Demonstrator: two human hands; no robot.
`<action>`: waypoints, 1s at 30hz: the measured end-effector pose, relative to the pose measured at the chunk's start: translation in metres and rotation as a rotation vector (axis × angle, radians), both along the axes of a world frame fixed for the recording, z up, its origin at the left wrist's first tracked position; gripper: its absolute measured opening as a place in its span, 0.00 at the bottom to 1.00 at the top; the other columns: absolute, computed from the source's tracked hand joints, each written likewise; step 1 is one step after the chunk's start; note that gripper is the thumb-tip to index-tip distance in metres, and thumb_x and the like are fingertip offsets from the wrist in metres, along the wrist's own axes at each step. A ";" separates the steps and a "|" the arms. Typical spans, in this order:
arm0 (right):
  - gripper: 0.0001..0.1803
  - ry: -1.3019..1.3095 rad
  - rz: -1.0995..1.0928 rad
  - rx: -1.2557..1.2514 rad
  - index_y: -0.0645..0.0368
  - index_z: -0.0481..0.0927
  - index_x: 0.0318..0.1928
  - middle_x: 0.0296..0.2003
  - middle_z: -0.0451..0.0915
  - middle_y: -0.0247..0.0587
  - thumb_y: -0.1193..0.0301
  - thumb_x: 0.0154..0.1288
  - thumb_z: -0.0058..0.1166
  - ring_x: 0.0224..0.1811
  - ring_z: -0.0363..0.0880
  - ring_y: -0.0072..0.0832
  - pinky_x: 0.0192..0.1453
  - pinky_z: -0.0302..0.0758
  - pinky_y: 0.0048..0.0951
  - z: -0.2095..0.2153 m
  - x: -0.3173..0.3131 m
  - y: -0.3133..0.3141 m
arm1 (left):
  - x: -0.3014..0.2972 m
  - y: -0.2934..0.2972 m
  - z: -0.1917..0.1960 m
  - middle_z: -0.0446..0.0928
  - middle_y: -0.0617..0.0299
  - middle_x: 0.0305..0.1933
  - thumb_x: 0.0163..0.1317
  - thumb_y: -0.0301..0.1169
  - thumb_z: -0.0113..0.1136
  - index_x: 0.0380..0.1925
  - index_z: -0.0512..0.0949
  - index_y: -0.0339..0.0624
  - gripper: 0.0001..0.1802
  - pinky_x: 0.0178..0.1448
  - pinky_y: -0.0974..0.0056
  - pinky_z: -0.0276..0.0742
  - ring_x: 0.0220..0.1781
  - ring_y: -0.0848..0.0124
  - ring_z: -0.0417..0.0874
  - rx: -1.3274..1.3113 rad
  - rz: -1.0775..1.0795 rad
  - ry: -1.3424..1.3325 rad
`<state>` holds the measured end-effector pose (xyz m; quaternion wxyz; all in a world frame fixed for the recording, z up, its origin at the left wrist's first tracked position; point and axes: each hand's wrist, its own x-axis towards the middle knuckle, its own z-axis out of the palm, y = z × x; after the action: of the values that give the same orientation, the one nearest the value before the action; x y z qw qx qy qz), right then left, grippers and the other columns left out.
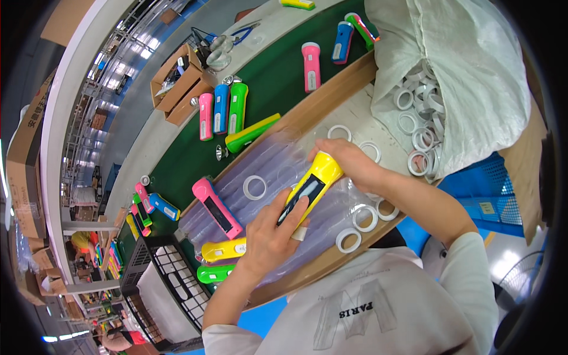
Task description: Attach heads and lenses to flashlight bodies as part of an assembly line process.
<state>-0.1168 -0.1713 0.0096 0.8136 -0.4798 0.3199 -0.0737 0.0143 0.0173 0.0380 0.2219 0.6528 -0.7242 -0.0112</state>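
Note:
A yellow flashlight (pixel 326 170) with a dark panel along its side is held between both hands above a cardboard tray (pixel 284 285). My left hand (pixel 266 239) wraps its lower body, fingers lying across the panel. At the wide head end, my right hand (pixel 353 161) is closed around the rim; its fingertips are partly hidden. Left of my left hand lie a pink flashlight (pixel 213 204), another yellow flashlight (pixel 222 251) and a green flashlight (pixel 215 273). A loose white ring (pixel 246 189) rests on clear plastic film (pixel 272 155), with more rings around the right hand.
A white woven sack (pixel 467 65) spills many white rings (pixel 422 139) at the right. On the green belt (pixel 266 89) stand several coloured flashlights (pixel 238 106). Beyond it sits a small open carton (pixel 183 83). A black crate (pixel 171 290) is at the lower left, a blue crate (pixel 479 192) at the right.

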 end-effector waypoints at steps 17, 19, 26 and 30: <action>0.25 -0.681 -0.202 0.130 0.55 0.68 0.55 0.50 0.76 0.46 0.56 0.66 0.57 0.56 0.76 0.38 0.61 0.75 0.42 -0.005 -0.005 0.038 | -0.049 0.015 -0.034 0.74 0.46 0.50 0.56 0.32 0.68 0.65 0.60 0.39 0.38 0.41 0.59 0.78 0.40 0.56 0.80 0.164 0.325 0.999; 0.26 -0.718 -0.256 0.043 0.54 0.67 0.53 0.48 0.76 0.47 0.58 0.61 0.63 0.55 0.77 0.39 0.61 0.75 0.43 -0.003 -0.007 0.042 | -0.053 0.011 -0.038 0.72 0.43 0.51 0.52 0.32 0.70 0.65 0.60 0.38 0.42 0.49 0.56 0.77 0.47 0.46 0.78 -0.064 0.344 0.382; 0.23 -0.890 -0.172 0.344 0.51 0.68 0.41 0.38 0.78 0.46 0.56 0.52 0.65 0.47 0.81 0.42 0.58 0.76 0.43 -0.010 -0.007 0.052 | -0.069 0.025 -0.026 0.75 0.60 0.30 0.46 0.28 0.73 0.56 0.66 0.38 0.36 0.29 0.71 0.71 0.27 0.74 0.77 0.587 0.099 2.040; 0.20 -1.077 -0.143 0.551 0.51 0.68 0.35 0.37 0.77 0.49 0.57 0.52 0.64 0.45 0.81 0.45 0.57 0.76 0.45 -0.012 -0.001 0.060 | -0.083 0.028 -0.018 0.75 0.60 0.29 0.47 0.27 0.71 0.52 0.69 0.39 0.31 0.28 0.70 0.71 0.26 0.71 0.77 0.580 -0.205 2.456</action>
<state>-0.1182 -0.1116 -0.0020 0.9483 -0.1242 -0.0980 -0.2750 -0.0688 0.0452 0.0202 0.5932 0.1782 -0.0598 -0.7828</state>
